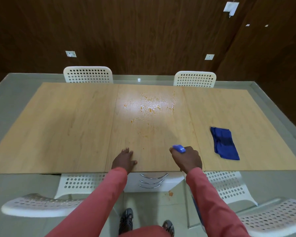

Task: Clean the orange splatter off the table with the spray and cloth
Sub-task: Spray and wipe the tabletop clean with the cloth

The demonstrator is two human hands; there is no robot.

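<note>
Dark wood panelling behind, grey tile floor, white perforated chairs (87, 74) round a pale wood desk (58, 127). Single head view, looking down.

Orange splatter (150, 107) sits at 12 o'clock from the person, on the middle panel, toward the far edge. It looks wet and glossy under a light glare, with thinner specks trailing back toward the near side.

Left hand (124, 160): flat on the desk near the front edge, fingers spread, holding nothing.

Right hand (186, 159): curled round the spray (179, 148); only the blue head shows above the knuckles, the bottle body hidden by the hand. Nozzle points toward 11 o'clock, roughly at the splatter. Long axis of the bottle cannot be read, though it seems near upright.

Cloth (225, 143): blue, folded, lying at 2 o'clock on the right panel, well apart from both hands. Long axis runs from 11 to 5 o'clock.

Judgement: spraying step in hand. Best to reach further in so the mist lands on the stain and also covers the nearer specks, then take the cloth and wipe inward to avoid spreading.

An orange spot also shows on the floor (170, 194) under the desk.
</note>
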